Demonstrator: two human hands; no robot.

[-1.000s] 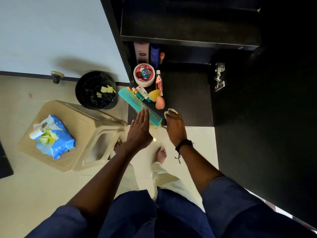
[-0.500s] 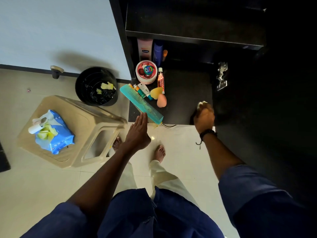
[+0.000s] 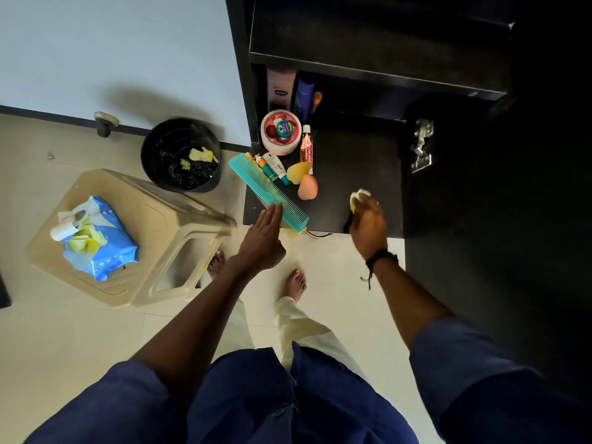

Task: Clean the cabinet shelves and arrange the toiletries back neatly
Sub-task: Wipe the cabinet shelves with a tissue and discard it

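Observation:
The black bottom shelf [image 3: 358,161] of the cabinet holds toiletries bunched on its left side. A teal comb [image 3: 266,190] lies diagonally at the front, with small tubes [image 3: 275,169], a yellow sponge [image 3: 298,171] and a pink sponge [image 3: 308,186] behind it. Further back stand a round red-lidded jar [image 3: 281,131], a red tube [image 3: 306,147] and bottles [image 3: 304,91]. My left hand [image 3: 264,238] is flat, its straight fingertips touching the comb. My right hand [image 3: 368,225] grips a pale yellow wipe [image 3: 358,197] on the shelf's right side.
A black bin [image 3: 181,153] with used wipes stands left of the cabinet. A beige plastic stool [image 3: 153,238] carries a blue wipe pack [image 3: 96,241]. The open cabinet door [image 3: 499,203] with its metal hinge [image 3: 421,145] is on the right. My bare feet stand below the shelf edge.
My right hand has carried the wipe from beside the comb to the right side of the shelf. My left hand has stayed flat at the comb.

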